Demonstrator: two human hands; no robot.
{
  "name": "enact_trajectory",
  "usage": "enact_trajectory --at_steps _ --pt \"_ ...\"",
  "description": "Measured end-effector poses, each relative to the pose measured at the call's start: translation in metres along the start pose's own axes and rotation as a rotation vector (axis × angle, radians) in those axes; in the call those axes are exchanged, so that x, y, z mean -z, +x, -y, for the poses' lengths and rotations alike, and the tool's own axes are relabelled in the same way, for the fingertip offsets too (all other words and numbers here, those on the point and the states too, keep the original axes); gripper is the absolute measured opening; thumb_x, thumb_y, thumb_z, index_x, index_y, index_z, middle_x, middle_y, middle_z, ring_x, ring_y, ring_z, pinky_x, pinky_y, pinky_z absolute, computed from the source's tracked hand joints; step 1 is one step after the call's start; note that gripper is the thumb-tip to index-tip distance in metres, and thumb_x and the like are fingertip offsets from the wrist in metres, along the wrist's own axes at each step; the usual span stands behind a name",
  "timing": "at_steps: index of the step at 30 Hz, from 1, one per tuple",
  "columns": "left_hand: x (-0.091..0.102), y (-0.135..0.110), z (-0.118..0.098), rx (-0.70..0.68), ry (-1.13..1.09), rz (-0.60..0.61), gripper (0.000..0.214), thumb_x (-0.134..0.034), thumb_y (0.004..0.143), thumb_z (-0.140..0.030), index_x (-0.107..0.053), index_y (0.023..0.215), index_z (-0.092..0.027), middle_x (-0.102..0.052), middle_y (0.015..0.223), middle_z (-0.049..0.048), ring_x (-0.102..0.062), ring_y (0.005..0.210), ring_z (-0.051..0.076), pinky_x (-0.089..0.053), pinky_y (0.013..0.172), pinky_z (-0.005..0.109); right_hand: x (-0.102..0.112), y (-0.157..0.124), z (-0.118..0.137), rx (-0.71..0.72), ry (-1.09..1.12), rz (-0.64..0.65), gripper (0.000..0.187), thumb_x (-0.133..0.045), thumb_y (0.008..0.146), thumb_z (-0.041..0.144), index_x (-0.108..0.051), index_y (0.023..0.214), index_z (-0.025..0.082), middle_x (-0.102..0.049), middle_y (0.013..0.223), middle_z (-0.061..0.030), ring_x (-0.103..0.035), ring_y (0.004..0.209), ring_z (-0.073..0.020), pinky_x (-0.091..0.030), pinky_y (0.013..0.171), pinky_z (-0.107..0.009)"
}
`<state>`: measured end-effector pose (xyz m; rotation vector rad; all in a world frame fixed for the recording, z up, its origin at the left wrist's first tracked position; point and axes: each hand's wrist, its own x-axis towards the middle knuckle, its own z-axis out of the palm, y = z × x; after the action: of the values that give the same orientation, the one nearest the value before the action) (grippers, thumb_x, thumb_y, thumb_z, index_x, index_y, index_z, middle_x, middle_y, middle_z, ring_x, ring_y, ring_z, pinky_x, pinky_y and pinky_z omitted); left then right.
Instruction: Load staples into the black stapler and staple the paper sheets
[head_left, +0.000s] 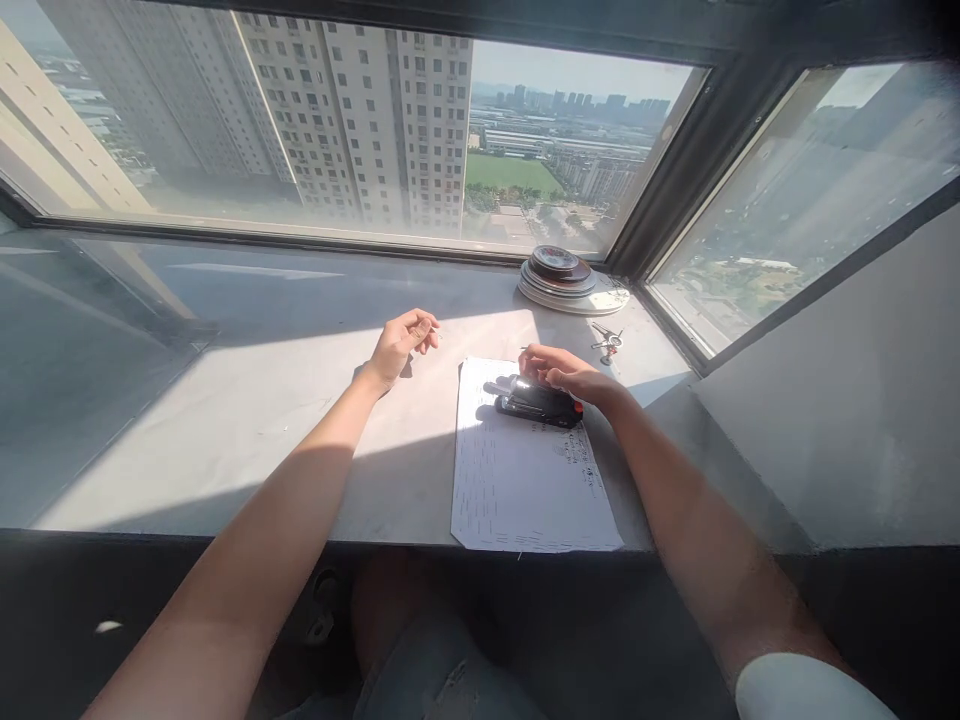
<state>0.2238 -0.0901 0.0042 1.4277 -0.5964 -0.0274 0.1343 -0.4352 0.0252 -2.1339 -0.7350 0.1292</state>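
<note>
A black stapler (541, 405) with a shiny metal part and a red spot at its right end lies across a white sheet of paper (525, 490). My right hand (559, 368) is at its far side, fingers bent and thumb against it; part of the grip is hidden. Short dark dashes, which look like staples, run along the paper's edges. Left of the paper, my left hand (405, 348) hovers just over or rests on the sill, its fingers curled and thumb pressed in. A tiny pale thing shows at its fingertips, too small to name.
Behind the paper, a stack of plates (574, 295) stands in the window corner. Right of my right hand is a small metal object with red parts (609, 342). The pale sill (262, 400) ends in a front edge above my knees. Window panes border the back and right.
</note>
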Motion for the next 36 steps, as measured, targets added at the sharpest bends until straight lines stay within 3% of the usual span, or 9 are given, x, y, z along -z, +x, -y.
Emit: enact_trajectory --at_steps 2,4,9,12,18,21,24,32,36 --pt "-0.001 0.001 -0.003 0.0 -0.076 -0.058 0.044 -0.079 0.091 -0.062 -0.074 0.092 -0.018 -0.062 0.069 0.002 -0.053 0.063 0.012 -0.038 0.058 0.025 -0.005 0.005 -0.009 0.003 -0.133 -0.265 0.038 -0.055 0.104 0.06 -0.062 0.096 0.023 -0.061 0.094 -0.0052 -0.055 0.086 -0.0229 -0.047 0.081 -0.038" --pt "0.0 0.002 -0.007 0.009 -0.18 -0.127 0.043 -0.083 0.088 -0.06 -0.071 0.085 -0.019 -0.053 0.064 -0.0015 -0.049 0.058 0.011 -0.036 0.055 0.024 -0.009 0.013 -0.018 0.04 -0.325 -0.392 0.032 -0.064 0.101 0.054 -0.066 0.095 0.023 -0.064 0.101 -0.0079 -0.057 0.095 -0.0269 -0.048 0.091 -0.043" --pt "0.01 0.003 -0.019 0.055 -0.503 -0.349 0.054 -0.073 0.097 -0.054 -0.047 0.063 -0.021 -0.027 0.055 -0.0075 -0.032 0.045 0.007 -0.034 0.048 0.023 -0.019 0.027 -0.037 0.033 -0.579 -0.252 0.034 -0.065 0.1 0.055 -0.075 0.11 0.023 -0.061 0.12 -0.014 -0.055 0.109 -0.033 -0.05 0.101 -0.051" --pt "0.019 0.001 -0.025 0.062 -0.628 -0.433 0.065 -0.064 0.103 -0.051 -0.027 0.059 -0.021 -0.017 0.051 -0.0076 -0.023 0.041 0.007 -0.029 0.043 0.024 -0.025 0.03 -0.046 -0.048 -0.694 -0.282 0.042 -0.067 0.098 0.06 -0.075 0.115 0.023 -0.057 0.129 -0.0172 -0.051 0.118 -0.0379 -0.049 0.106 -0.058" --pt "0.033 -0.001 -0.02 0.002 -0.736 -0.47 0.066 -0.057 0.107 -0.048 -0.015 0.063 -0.021 -0.012 0.05 -0.0071 -0.017 0.041 0.007 -0.025 0.042 0.025 -0.042 0.035 -0.05 -0.118 -0.68 -0.145 0.054 -0.039 0.11 0.057 -0.06 0.147 0.025 -0.054 0.151 -0.018 -0.046 0.143 -0.0407 -0.04 0.122 -0.064" --pt "0.038 0.0 -0.017 -0.015 -0.705 -0.47 0.066 -0.053 0.108 -0.051 -0.015 0.063 -0.021 -0.012 0.05 -0.0071 -0.017 0.041 0.008 -0.025 0.042 0.025 -0.056 0.045 -0.039 -0.147 -0.665 -0.034 0.068 -0.027 0.112 0.06 -0.044 0.164 0.02 -0.037 0.172 -0.0176 -0.028 0.163 -0.0376 -0.028 0.133 -0.06" --pt "0.046 -0.002 -0.02 -0.037 -0.683 -0.478 0.067 -0.051 0.109 -0.055 -0.015 0.064 -0.021 -0.013 0.051 -0.0068 -0.018 0.042 0.008 -0.027 0.043 0.025 -0.074 0.062 -0.019 -0.145 -0.662 0.029 0.078 -0.019 0.113 0.064 -0.032 0.171 0.013 -0.022 0.179 -0.0188 -0.015 0.168 -0.0355 -0.019 0.136 -0.059" --pt "0.095 -0.022 -0.035 -0.438 -0.646 -0.688 0.066 -0.031 0.116 -0.053 -0.014 0.062 -0.02 -0.002 0.055 -0.0052 -0.006 0.047 0.013 -0.024 0.044 0.028 -0.132 0.146 0.027 0.013 -0.657 0.158 0.08 -0.02 0.114 0.067 -0.021 0.176 0.016 -0.009 0.181 -0.0139 -0.01 0.169 -0.0317 -0.01 0.136 -0.061" --pt "0.1 -0.023 -0.037 -0.44 -0.624 -0.697 0.066 -0.03 0.116 -0.054 -0.014 0.061 -0.02 0.004 0.059 -0.005 0.0 0.051 0.015 -0.02 0.045 0.029 -0.148 0.174 0.039 0.059 -0.7 0.222 0.077 -0.019 0.115 0.062 -0.022 0.175 0.014 -0.009 0.181 -0.0116 -0.007 0.17 -0.0297 -0.008 0.137 -0.059"
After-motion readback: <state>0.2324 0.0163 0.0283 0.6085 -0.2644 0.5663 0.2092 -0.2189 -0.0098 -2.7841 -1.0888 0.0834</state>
